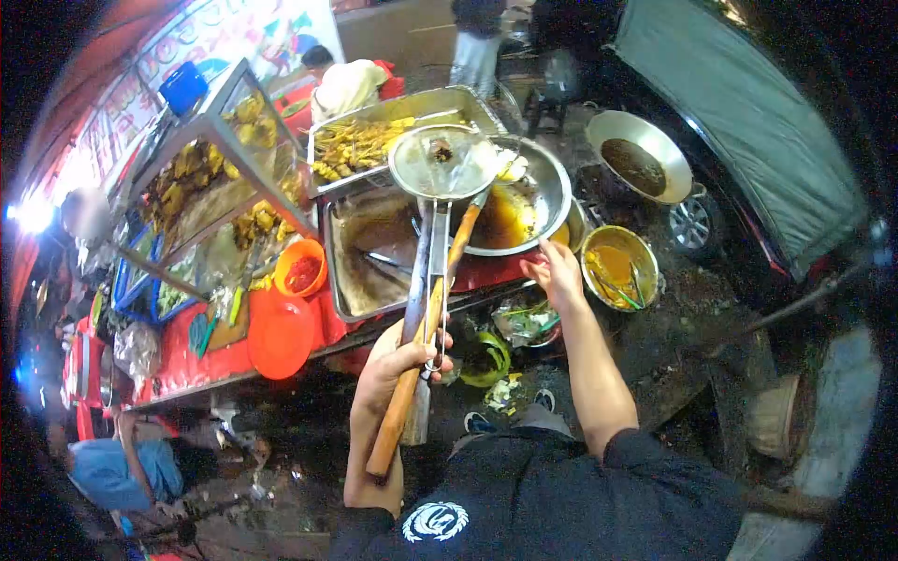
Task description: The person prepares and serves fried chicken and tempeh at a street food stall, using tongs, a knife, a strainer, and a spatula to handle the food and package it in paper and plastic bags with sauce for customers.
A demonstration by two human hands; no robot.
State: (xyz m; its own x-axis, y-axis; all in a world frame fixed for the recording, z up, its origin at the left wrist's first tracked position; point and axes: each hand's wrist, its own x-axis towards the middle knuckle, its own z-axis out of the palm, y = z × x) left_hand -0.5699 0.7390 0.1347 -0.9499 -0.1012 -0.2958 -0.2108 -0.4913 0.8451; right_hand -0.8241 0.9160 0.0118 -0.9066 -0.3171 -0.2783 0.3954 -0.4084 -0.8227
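My left hand (400, 365) is closed around a bundle of long handles. One belongs to a round wire-mesh strainer (441, 161), raised over the trays with a dark scrap in its mesh. A wooden handle (409, 397) lies alongside it, its far end overlapping the wide metal bowl (558, 175). My right hand (558, 274) has its fingers apart and holds nothing, fingertips close to the bowl's near rim. Brown-yellow liquid and pale pieces show inside that bowl. Left of it sits a metal tray (339, 297) with dark liquid and a utensil.
Behind is a tray of yellow skewers (360, 140). A glass case (210, 168) of fried food, an orange bowl (300, 268) and a red plate (280, 334) stand left. Rightward are a pot of orange liquid (619, 268) and a wok (608, 122). People are nearby.
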